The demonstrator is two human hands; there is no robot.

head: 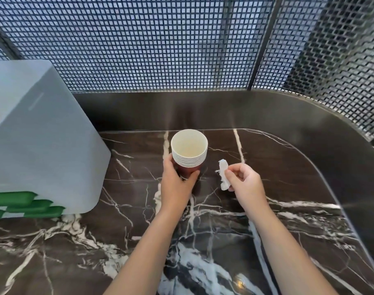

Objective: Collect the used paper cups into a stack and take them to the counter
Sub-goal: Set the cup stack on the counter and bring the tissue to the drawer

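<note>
Red cup stack (189, 153), base hidden, in left grip (177, 184); right (244, 182) pinches tissue (223, 173), probably.

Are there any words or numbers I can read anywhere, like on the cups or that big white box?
No readable text anywhere.
Cup stack: red sides with plain white rims; no words show.
White box: only blurred green shapes low on its front, which cannot be read as letters.
Tissue in the right hand: blank.
</note>
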